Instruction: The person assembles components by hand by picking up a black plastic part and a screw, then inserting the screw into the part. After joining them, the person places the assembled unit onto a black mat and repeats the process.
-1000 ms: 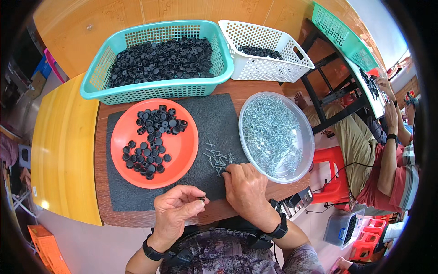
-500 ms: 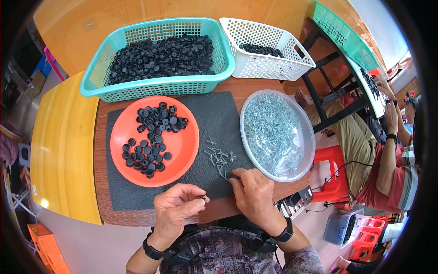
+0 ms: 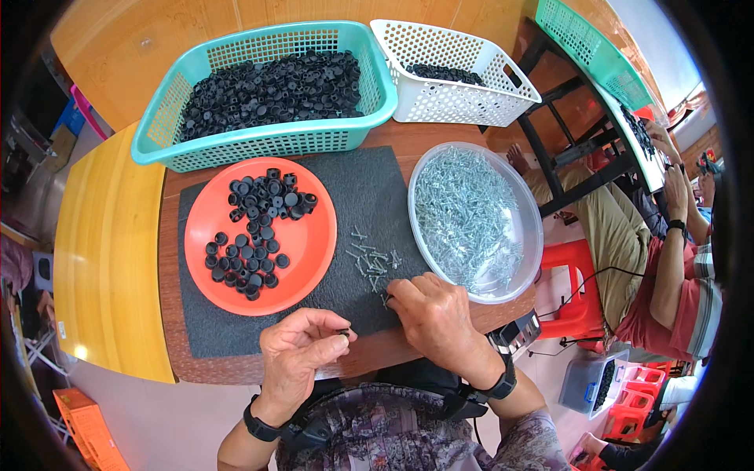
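My left hand (image 3: pixel 297 352) is closed in a pinch around a small black plastic cap (image 3: pixel 343 333), just above the table's near edge. My right hand (image 3: pixel 440 316) reaches down to the dark mat (image 3: pixel 363 180), thumb and forefinger pinched on a screw (image 3: pixel 386 299) at the near end of a small loose pile of screws (image 3: pixel 372 264). Left of that pile, an orange-red plate (image 3: pixel 302 251) holds many black caps, some lying in a group toward its near side. To the right stands a round clear tub (image 3: pixel 525 284) full of silvery screws.
A teal basket (image 3: pixel 259 147) heaped with black parts and a white basket (image 3: pixel 463 107) with fewer stand at the table's far side. A yellow tabletop (image 3: pixel 110 259) adjoins on the left. Another person (image 3: pixel 667 267) works at the right, by a red stool (image 3: pixel 567 286).
My right fingertips have moved slightly left and closed at the near screws. My left hand keeps hold of the cap. The whole view has shifted a little.
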`<control>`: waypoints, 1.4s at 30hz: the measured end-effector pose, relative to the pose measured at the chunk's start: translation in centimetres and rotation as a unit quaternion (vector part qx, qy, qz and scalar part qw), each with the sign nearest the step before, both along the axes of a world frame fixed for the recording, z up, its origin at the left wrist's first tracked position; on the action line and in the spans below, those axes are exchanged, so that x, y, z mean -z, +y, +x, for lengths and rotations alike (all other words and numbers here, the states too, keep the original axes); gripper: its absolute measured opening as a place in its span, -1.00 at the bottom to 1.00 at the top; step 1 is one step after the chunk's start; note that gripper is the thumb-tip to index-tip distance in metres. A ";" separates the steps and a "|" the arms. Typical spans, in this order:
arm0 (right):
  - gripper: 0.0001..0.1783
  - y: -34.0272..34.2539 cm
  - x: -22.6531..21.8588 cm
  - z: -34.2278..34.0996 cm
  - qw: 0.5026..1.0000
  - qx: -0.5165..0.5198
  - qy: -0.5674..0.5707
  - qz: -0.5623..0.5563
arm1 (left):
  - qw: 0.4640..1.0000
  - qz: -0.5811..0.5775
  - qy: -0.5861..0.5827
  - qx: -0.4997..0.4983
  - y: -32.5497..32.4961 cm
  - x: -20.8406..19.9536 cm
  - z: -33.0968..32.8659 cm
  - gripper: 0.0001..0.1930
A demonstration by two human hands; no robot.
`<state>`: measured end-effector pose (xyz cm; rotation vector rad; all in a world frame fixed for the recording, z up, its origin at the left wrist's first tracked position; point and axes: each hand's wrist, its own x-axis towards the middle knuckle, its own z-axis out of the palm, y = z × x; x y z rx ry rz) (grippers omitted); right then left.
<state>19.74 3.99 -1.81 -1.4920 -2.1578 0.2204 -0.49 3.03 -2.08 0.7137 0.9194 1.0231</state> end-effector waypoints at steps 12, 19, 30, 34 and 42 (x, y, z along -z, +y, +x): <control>-0.86 0.2 0.8 0.1 0.998 -0.013 0.063 -0.028 | 1.000 0.000 -0.003 -0.001 0.2 -0.2 0.1 -0.81; -0.85 -0.1 -1.0 -0.4 0.963 -0.001 0.224 -0.149 | 0.992 0.075 0.100 -0.024 0.2 -0.5 1.0 -0.84; -0.75 0.6 -2.8 0.2 0.801 0.070 0.422 -0.419 | 0.795 0.430 0.426 -0.020 1.7 0.1 2.8 -0.76; -0.77 0.3 -2.2 0.1 0.806 0.073 0.432 -0.398 | 0.818 0.408 0.405 -0.008 2.1 -0.1 3.0 -0.84; -0.87 -0.2 0.5 -0.4 0.966 -0.026 0.252 -0.041 | 0.891 0.285 0.354 0.019 2.8 -0.1 3.3 -0.94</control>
